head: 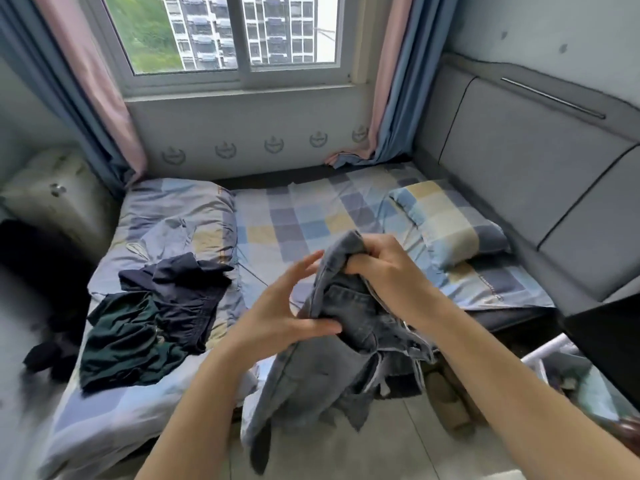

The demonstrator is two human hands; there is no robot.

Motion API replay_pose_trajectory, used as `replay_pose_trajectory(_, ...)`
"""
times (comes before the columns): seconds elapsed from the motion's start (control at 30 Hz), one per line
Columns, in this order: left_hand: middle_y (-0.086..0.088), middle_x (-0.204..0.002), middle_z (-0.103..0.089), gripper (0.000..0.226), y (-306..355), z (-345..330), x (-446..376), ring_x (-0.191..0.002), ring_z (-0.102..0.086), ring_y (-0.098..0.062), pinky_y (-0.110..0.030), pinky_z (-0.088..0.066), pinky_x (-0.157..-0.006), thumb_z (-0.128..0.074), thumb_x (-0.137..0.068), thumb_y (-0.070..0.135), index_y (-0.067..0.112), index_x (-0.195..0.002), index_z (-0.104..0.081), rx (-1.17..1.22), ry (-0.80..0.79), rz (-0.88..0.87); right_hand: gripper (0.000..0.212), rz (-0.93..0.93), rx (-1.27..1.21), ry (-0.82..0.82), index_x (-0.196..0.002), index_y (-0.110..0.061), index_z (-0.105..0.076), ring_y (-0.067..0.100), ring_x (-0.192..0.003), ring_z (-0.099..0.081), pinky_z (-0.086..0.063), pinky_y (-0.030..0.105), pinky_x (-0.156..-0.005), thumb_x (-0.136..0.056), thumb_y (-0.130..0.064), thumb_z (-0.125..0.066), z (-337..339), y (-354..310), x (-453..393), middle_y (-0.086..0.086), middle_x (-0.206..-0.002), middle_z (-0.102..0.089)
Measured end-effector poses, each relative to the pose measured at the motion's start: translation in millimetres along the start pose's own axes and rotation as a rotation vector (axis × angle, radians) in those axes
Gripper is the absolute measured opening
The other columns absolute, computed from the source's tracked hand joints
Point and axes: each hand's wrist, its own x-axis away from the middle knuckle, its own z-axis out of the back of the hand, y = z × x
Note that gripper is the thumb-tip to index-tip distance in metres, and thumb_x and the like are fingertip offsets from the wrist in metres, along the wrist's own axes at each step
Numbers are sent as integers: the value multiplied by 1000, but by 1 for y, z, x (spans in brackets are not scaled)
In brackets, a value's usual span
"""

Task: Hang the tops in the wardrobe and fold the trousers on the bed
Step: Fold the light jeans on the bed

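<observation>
Grey-blue denim jeans (332, 362) hang in front of me over the bed's near edge. My right hand (384, 265) grips their waistband at the top. My left hand (284, 306) is beside the jeans with fingers spread, its thumb touching the denim. On the left half of the bed (301, 216) lies a crumpled dark navy garment (188, 292) partly over a dark green garment (128, 341). No wardrobe is in view.
A checked pillow (450, 223) lies at the right by the grey padded headboard (540, 174). A folded quilt (173, 216) sits at the left. Dark clothing (45, 355) lies on the floor at the left. A white rack (550, 351) stands at the right.
</observation>
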Motion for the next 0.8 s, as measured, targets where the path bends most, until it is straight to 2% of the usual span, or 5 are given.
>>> replay_pose_trajectory(0.13, 1, -89, -75, 15, 8, 1, -27, -87, -70, -15, -41, -56, -82, -78, -81, 15, 13, -95, -73, -89, 188, -46, 25, 109, 33, 15, -67, -20, -61, 15, -70, -60, -48, 34, -69, -75, 1, -49, -7, 2, -30, -6, -67, -64)
replay_pose_trajectory(0.2, -3, -79, -73, 5, 0, 6, -38, -74, -66, -15, -38, -54, -75, -75, -82, 9, 5, -82, -73, -2, 348, -49, 17, 146, 111, 62, -75, -19, -62, 16, -75, -60, -48, 37, -72, -73, -5, -53, 3, 10, -44, -5, -73, -64)
replay_pose_trajectory(0.4, 9, -78, -75, 13, 3, 12, -77, -78, -70, -5, -18, -53, -68, -70, -83, 2, 15, -85, -73, 301, 604, 12, 14, 73, 266, 93, -102, -17, -61, 11, -98, -62, -51, 40, -92, -88, -17, -65, 68, 68, -82, -4, -100, -66)
replay_pose_trajectory(0.6, 7, -82, -76, 17, 19, 17, -124, -81, -70, -4, -15, -54, -69, -69, -83, 0, 15, -89, -73, 228, 587, 14, 85, -324, 199, -316, -129, -33, -33, 7, -121, -46, -40, 28, -98, -62, -80, -58, 98, 157, -89, -14, -126, -46)
replay_pose_trajectory(0.8, -14, -84, -72, 8, 24, 34, -150, -81, -66, -18, -38, -53, -76, -77, -76, 11, 11, -83, -74, 173, 604, 68, 68, -290, 284, -481, -124, -42, -36, 10, -127, -38, -35, 35, -106, -70, -82, -48, 111, 205, -114, -16, -134, -39)
